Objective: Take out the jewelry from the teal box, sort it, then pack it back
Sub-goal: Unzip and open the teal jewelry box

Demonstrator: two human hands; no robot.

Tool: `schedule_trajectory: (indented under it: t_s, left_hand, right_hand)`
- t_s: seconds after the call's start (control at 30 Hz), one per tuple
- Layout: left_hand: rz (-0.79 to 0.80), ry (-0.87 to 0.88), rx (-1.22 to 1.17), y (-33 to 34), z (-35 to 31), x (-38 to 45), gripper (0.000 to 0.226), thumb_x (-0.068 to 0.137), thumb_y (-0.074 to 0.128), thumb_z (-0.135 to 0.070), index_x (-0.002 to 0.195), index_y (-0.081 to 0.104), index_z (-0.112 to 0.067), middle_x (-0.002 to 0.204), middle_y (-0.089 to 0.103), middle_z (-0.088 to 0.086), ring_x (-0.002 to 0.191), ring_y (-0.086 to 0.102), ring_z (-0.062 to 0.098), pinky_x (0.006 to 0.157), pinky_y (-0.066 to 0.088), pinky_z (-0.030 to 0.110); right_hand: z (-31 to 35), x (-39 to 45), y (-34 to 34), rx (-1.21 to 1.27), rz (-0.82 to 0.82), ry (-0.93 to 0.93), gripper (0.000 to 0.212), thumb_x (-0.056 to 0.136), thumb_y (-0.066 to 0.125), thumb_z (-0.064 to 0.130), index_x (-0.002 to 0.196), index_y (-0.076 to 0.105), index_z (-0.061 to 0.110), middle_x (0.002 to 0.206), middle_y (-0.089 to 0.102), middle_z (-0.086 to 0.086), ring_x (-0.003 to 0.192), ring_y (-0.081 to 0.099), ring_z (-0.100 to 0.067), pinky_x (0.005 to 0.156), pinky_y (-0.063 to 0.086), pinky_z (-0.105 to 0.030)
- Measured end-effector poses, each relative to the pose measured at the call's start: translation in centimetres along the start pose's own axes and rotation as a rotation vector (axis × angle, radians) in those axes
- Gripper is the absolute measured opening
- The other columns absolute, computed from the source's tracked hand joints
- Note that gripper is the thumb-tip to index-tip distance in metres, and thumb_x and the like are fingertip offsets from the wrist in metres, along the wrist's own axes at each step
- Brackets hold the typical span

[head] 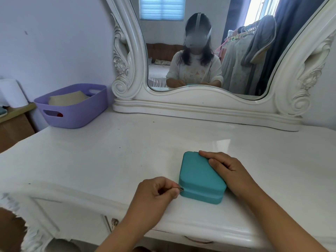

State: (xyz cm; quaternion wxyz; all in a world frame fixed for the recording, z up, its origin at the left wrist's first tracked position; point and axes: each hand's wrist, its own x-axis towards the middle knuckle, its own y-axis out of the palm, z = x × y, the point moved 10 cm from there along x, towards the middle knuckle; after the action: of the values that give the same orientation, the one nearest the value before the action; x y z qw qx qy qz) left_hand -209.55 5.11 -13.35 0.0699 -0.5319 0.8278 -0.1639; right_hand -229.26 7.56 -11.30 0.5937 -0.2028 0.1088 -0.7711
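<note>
Teal box (pixel 199 176) lying flat and closed at lower centre of frame, on white dressing table (pixel 109 151), close to its front edge. Lid down; no jewelry visible anywhere on the table.

Left hand (pixel 156 192) at lower centre, just left of the box's near-left corner. Thumb and forefinger pinching small metal zipper pull (pixel 181 189); remaining fingers curled in toward the palm.

Right hand (pixel 229 170) resting on the right side of the lid, fingers laid along the far-right edge, slightly bent and close together, pressing the box down rather than gripping it.

Step in hand, judged from the closed lid and absence of jewelry: unzipping, the opening stage of the task. Sorting and repacking not begun. Whether any of the zip is already run cannot be told.

Next move likely calls for: drawing the pull around the box's corners while keeping it braced; shifting the right hand clear of the zip line as the pull comes round; then lifting the lid.

Also present: purple basket (pixel 72 106) at upper left, ornate mirror (pixel 200 51) along top of frame.
</note>
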Motion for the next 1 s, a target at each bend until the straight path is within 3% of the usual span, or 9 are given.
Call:
schedule_trajectory:
  t_s: [0.17, 0.33, 0.4, 0.53, 0.67, 0.77, 0.83, 0.93, 1.0]
  left_hand:
    - [-0.100, 0.105, 0.171, -0.6, -0.8, 0.2, 0.020, 0.075, 0.072, -0.026, 0.059, 0.059, -0.027, 0.064, 0.060, -0.009, 0.060, 0.051, -0.004, 0.055, 0.039, 0.009]
    - [-0.141, 0.150, 0.208, -0.3, -0.9, 0.0, 0.019, 0.078, 0.068, -0.025, 0.062, 0.058, -0.025, 0.104, 0.061, -0.022, 0.093, 0.057, -0.003, 0.084, 0.046, 0.021]
    - [-0.161, 0.159, 0.163, 0.0, -0.8, -0.1, 0.015, 0.078, 0.068, -0.020, 0.065, 0.061, -0.020, 0.116, 0.059, -0.017, 0.104, 0.056, -0.002, 0.089, 0.043, 0.019]
    - [-0.112, 0.231, 0.138, 2.9, -1.8, -0.5, 0.023, 0.075, 0.070, -0.022, 0.058, 0.057, -0.025, 0.126, 0.057, -0.007, 0.093, 0.056, -0.005, 0.072, 0.040, 0.008]
    - [-0.083, 0.232, 0.097, 3.3, -1.4, 0.0, 0.012, 0.074, 0.072, -0.026, 0.065, 0.066, -0.029, 0.145, 0.034, -0.019, 0.120, 0.039, -0.013, 0.088, 0.035, 0.004]
    - [-0.021, 0.299, 0.193, 3.1, -1.9, 0.1, 0.007, 0.077, 0.070, -0.031, 0.070, 0.067, -0.030, 0.143, 0.022, -0.032, 0.128, 0.022, -0.017, 0.096, 0.021, 0.000]
    - [0.012, 0.368, 0.222, 3.1, -2.7, 0.0, 0.012, 0.082, 0.065, -0.026, 0.074, 0.059, -0.033, 0.141, 0.029, -0.031, 0.135, 0.018, -0.011, 0.102, 0.018, 0.004]
    - [0.038, 0.426, 0.219, 2.9, -3.3, 0.7, 0.035, 0.083, 0.061, -0.009, 0.093, 0.047, -0.040, 0.136, 0.040, -0.025, 0.135, 0.029, -0.002, 0.110, 0.027, 0.014]
    - [0.110, 0.404, 0.275, 3.5, -3.4, 2.0, 0.055, 0.078, 0.068, -0.014, 0.111, 0.040, -0.046, 0.142, 0.031, -0.021, 0.135, 0.024, -0.003, 0.110, 0.025, 0.012]
  right_hand:
    - [0.3, -1.0, -0.8, 0.001, -0.099, -0.005, 0.022, 0.086, 0.060, 0.032, 0.107, 0.063, 0.039, 0.116, 0.060, 0.014, 0.100, 0.055, 0.006, 0.084, 0.040, -0.015]
    - [-0.5, -2.9, 1.8, -0.053, 0.224, 0.052, 0.088, 0.048, 0.073, 0.055, 0.128, 0.037, 0.047, 0.137, 0.020, 0.029, 0.123, 0.024, 0.020, 0.091, 0.033, -0.002]
    - [-0.3, -3.0, 1.8, -0.134, 0.182, 0.022, 0.091, 0.048, 0.071, 0.054, 0.130, 0.032, 0.047, 0.135, 0.019, 0.024, 0.120, 0.021, 0.022, 0.086, 0.032, 0.005]
    - [0.2, -2.8, 2.4, -0.174, 0.115, -0.018, 0.090, 0.057, 0.067, 0.050, 0.135, 0.025, 0.043, 0.131, 0.015, 0.025, 0.124, 0.026, 0.008, 0.091, 0.028, 0.000]
    - [-0.2, -2.9, 1.7, -0.098, 0.095, 0.027, 0.089, 0.061, 0.075, 0.046, 0.137, 0.028, 0.042, 0.145, 0.007, 0.025, 0.134, 0.019, 0.001, 0.104, 0.024, -0.015]
    - [0.0, -3.6, 0.7, -0.068, 0.008, 0.004, 0.081, 0.068, 0.080, 0.029, 0.132, 0.032, 0.043, 0.141, 0.027, 0.022, 0.128, 0.031, 0.007, 0.105, 0.032, -0.016]
    - [0.2, -4.1, 0.4, -0.048, -0.037, -0.015, 0.079, 0.069, 0.080, 0.019, 0.123, 0.030, 0.049, 0.127, 0.037, 0.031, 0.113, 0.039, 0.021, 0.090, 0.039, -0.003]
    - [0.2, -4.6, 0.5, -0.030, -0.062, -0.008, 0.080, 0.071, 0.076, 0.010, 0.126, 0.029, 0.043, 0.124, 0.041, 0.028, 0.103, 0.043, 0.027, 0.078, 0.039, 0.003]
    - [0.3, -4.8, 0.8, -0.052, -0.062, -0.019, 0.081, 0.071, 0.075, 0.010, 0.132, 0.028, 0.036, 0.125, 0.043, 0.025, 0.105, 0.043, 0.026, 0.079, 0.039, 0.003]
